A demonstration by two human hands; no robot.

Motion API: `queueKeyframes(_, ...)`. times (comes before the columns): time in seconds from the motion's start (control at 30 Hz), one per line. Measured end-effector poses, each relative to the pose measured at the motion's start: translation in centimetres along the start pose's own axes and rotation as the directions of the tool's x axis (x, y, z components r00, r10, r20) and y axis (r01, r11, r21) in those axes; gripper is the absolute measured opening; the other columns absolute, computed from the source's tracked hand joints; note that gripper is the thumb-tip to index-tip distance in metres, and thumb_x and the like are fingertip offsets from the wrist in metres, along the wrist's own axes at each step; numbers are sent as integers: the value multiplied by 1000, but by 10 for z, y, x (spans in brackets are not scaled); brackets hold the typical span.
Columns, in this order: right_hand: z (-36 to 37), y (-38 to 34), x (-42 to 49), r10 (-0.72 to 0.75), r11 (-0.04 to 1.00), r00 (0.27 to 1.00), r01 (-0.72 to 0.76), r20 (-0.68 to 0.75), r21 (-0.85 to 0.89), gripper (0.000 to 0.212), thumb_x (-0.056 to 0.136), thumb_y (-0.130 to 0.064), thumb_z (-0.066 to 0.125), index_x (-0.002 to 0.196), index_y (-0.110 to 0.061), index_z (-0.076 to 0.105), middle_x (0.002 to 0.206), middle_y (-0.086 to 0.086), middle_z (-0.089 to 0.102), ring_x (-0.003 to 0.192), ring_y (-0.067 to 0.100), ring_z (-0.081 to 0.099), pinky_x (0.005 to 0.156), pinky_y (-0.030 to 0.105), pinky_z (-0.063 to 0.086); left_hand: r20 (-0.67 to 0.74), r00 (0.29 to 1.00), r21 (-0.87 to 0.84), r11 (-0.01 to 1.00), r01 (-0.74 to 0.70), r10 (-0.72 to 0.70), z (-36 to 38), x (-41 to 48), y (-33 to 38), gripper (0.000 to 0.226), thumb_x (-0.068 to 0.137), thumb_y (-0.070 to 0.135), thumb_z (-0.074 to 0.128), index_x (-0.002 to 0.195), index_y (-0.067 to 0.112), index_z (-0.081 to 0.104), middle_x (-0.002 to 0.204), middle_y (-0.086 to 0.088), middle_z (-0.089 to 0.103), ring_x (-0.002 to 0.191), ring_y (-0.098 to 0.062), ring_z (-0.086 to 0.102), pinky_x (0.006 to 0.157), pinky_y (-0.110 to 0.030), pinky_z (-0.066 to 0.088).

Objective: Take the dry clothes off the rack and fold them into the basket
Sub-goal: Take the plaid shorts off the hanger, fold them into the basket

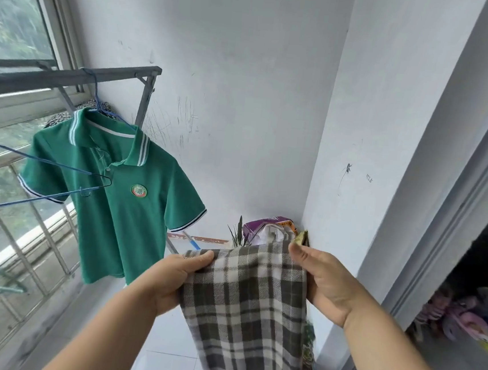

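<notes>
Partway: grey-and-white plaid garment (243, 304) hangs unfolded, top edge pinched in fingers of left hand (174, 279) and right hand (325, 282); green polo shirt (116, 202), left of them, waits on grey metal rack (68, 78); basket unseen.

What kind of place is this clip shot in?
Likely an enclosed home balcony used for drying laundry: a green polo hangs from a metal rack beside a barred window, and the left hand and right hand hold a plaid cloth.

L grip (174, 279), R grip (320, 281) pinching.
</notes>
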State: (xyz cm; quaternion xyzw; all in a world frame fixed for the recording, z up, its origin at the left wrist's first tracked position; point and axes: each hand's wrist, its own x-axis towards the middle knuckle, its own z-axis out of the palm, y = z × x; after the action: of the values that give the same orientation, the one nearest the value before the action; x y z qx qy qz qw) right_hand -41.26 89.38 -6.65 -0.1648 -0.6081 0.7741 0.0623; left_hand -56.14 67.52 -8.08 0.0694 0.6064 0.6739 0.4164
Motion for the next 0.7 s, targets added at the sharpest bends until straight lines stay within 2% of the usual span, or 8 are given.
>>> queueKeyframes(0.07,-7,10,2,49,999,999,-49,-24,8,56,85,-18,72,135,-2,51,119,17,70,113,30,66,109,51,40,6,999,-75,997,33,-32,0,2,1,40,84,18,66,114,-10,67,113,-27,69,91,-32,73,78,-44,61)
queueKeyframes(0.17,-10,18,3,89,996,991,-91,-104,-21,57,80,-9,75,131,3,53,106,18,74,102,31,71,100,51,49,6,997,-36,997,71,-71,-2,3,8,35,95,21,57,112,-8,68,112,-27,69,98,-34,71,77,-43,61)
queueKeyframes(0.27,-11,23,5,112,994,981,-112,-158,11,69,67,-20,81,127,4,56,107,18,74,106,32,69,103,57,46,-68,992,204,972,114,-102,-9,5,15,36,95,22,60,114,-8,66,106,-23,72,92,-30,71,81,-42,60)
queueKeyframes(0.37,-13,30,8,110,992,978,-118,-175,-34,88,57,-34,86,130,3,54,111,17,72,113,32,65,108,60,38,-204,978,416,901,126,-43,-12,9,13,33,96,23,61,107,-7,69,94,-21,75,81,-29,72,82,-44,60)
queueKeyframes(0.43,-12,28,7,88,991,985,-102,-151,-84,68,67,-35,81,121,3,61,109,16,73,111,31,65,108,57,40,-254,967,442,892,91,27,-11,11,10,26,97,23,61,101,-1,71,85,-16,75,76,-26,71,74,-39,61)
queueKeyframes(0.53,-13,30,1,77,994,992,-84,-95,-66,42,84,-29,70,115,-1,67,108,13,74,107,26,69,101,47,47,-266,963,334,942,40,54,-11,13,6,18,99,20,58,102,6,68,78,-11,72,64,-19,66,59,-30,59)
queueKeyframes(0.6,-15,41,-2,123,976,991,-131,-57,-176,30,87,-23,71,112,-7,70,107,8,75,106,23,70,102,45,48,-226,974,237,970,51,4,-13,15,0,16,98,16,57,109,7,65,89,-16,73,73,-23,68,66,-35,59)
queueKeyframes(0.7,-21,59,3,160,954,973,-196,-167,-229,15,87,-14,73,100,-8,73,96,6,78,99,23,71,101,45,50,-148,989,190,981,30,-2,-16,16,-10,20,96,8,59,116,10,62,103,-19,72,86,-25,67,76,-38,57)
